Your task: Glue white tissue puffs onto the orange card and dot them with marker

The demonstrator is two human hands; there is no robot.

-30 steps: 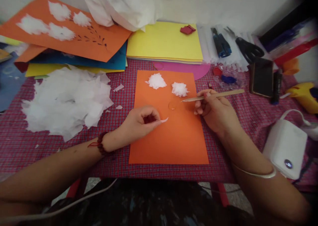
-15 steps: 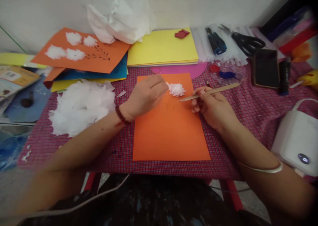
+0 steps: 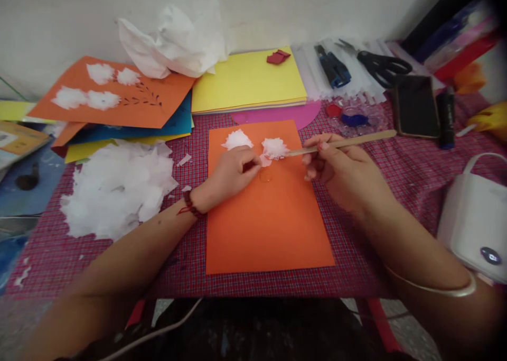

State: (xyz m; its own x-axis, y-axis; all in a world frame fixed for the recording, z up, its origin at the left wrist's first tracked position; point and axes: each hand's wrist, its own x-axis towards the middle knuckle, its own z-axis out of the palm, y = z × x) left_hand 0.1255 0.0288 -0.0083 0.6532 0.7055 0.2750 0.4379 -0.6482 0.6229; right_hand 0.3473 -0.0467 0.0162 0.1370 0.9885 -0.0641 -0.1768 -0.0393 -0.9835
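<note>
An orange paper sheet [image 3: 269,229] lies in front of me with two white ruffled tissue-paper tufts, a left tuft [image 3: 236,138] and a right tuft [image 3: 274,147], near its top. My left hand [image 3: 229,176] is closed over the sheet, its fingertips pinching a small pale tissue paper piece [image 3: 265,160] at the lower edge of the right tuft. My right hand [image 3: 344,165] grips a thin wooden stick [image 3: 356,140], whose tip reaches the right side of that tuft. A small shiny wet-looking patch [image 3: 265,177] shows just below. The left hand partly hides the left tuft's bottom.
A heap of white tissue pieces [image 3: 119,186] is at the left. Behind it rests an orange sheet with white tufts [image 3: 142,112]. Yellow paper [image 3: 245,83], a blue-black stapler-like tool [image 3: 333,67], scissors [image 3: 382,67], a phone [image 3: 416,107] and a white case [image 3: 475,218] surround the work.
My left hand has lowered and come down beside the right tuft, uncovering the left tuft. The stick's tip has moved up to the right tuft. The whole view has shifted slightly.
</note>
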